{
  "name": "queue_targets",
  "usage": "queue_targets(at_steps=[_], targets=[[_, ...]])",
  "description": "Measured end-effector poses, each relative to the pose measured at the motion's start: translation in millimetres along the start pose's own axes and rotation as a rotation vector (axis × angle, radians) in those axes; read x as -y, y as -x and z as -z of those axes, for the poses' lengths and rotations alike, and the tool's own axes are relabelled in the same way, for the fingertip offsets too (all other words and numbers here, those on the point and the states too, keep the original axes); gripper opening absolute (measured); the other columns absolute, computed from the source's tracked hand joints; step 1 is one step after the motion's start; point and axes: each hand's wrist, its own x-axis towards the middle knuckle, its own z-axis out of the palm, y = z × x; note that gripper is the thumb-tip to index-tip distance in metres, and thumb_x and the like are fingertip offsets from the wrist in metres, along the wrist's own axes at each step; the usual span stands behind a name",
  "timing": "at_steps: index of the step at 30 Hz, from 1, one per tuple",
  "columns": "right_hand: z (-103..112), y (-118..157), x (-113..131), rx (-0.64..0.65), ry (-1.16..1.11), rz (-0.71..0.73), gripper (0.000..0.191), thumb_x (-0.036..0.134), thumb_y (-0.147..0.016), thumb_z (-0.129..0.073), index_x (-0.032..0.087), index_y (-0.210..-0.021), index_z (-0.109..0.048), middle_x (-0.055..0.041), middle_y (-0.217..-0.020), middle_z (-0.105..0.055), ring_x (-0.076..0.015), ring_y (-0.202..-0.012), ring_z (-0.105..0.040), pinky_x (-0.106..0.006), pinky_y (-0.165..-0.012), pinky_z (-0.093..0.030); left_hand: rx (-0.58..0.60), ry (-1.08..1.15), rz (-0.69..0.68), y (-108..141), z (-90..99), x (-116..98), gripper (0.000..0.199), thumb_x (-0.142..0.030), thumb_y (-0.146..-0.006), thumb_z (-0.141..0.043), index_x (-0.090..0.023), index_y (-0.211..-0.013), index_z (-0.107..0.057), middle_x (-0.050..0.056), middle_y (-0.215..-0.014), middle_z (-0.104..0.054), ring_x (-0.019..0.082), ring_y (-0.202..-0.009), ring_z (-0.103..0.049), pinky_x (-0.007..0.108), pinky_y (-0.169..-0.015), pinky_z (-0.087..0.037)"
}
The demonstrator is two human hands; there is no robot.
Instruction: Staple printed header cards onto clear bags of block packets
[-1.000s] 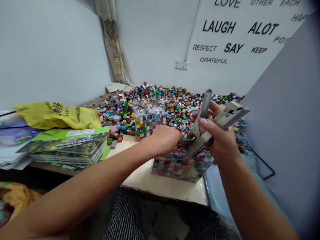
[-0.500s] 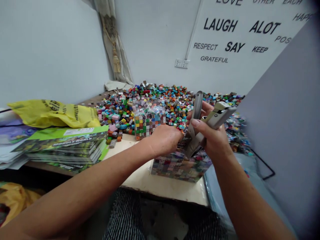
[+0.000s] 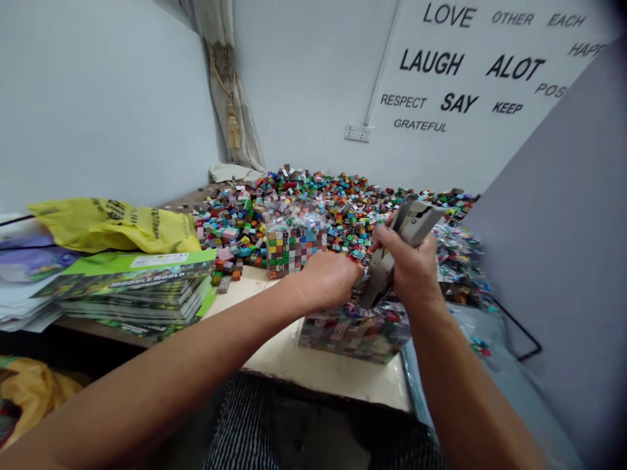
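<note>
At the far left, a pile of papers [image 3: 19, 300] sits on the tabletop [image 3: 313, 372], with a yellow plastic bag [image 3: 112, 222] lying behind it. Next to them is a stack of green printed booklets [image 3: 127, 294]. Another yellow bag [image 3: 34, 398] lies lower down, below the tabletop. Beyond the booklets, a curtain [image 3: 225, 85] hangs in the corner of the room.

A big heap of tiny coloured bricks [image 3: 313, 202] spreads across the back of the tabletop, and a clear bag of bricks [image 3: 289, 245] stands upright at its front edge, just beside the left hand [image 3: 328, 281]. That hand is curled over the top of a square packet of bricks [image 3: 353, 333], which lies on the tabletop in front of the person. The fingers [image 3: 355, 277] point toward the stapler, but they are too hidden to tell whether they pinch the packet.

The right hand [image 3: 411, 267] is closed firmly around the handles of a grey hand stapler [image 3: 396, 245], its fingers [image 3: 416, 274] wrapped around the lower handle. The stapler's tip points down at the packet's top edge, right beside the left hand. Further right, more bagged bricks [image 3: 460, 267] lie beside a grey partition [image 3: 553, 228].
</note>
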Motion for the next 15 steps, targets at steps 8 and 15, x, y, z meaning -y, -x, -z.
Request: queue_targets(at_steps=[8,15], targets=[[4.4,5.5,3.0,0.09,0.025,-0.026,0.027,0.037,-0.073,-0.074,0.023,-0.089,-0.056,0.0017,-0.074,-0.058,-0.0154,-0.066,-0.054,-0.029,-0.059,-0.043,-0.042,-0.001,0.011,0.4,-1.3,2.5,0.027,-0.019,-0.082,-0.056,-0.024,-0.104,-0.07,0.008,-0.091,-0.075,0.025,-0.087,-0.069,0.032,-0.07,-0.051],[36.6,1.2,79.0,0.152,-0.193,0.085,0.037,0.032,-0.073,-0.062,0.031,-0.109,-0.064,-0.0033,-0.1,-0.06,-0.023,-0.09,-0.06,-0.041,-0.079,-0.051,-0.041,0.003,-0.003,-0.7,0.9,0.7,0.027,-0.012,-0.079,-0.056,-0.022,-0.099,-0.072,0.01,-0.091,-0.075,0.025,-0.087,-0.069,0.03,-0.067,-0.049]])
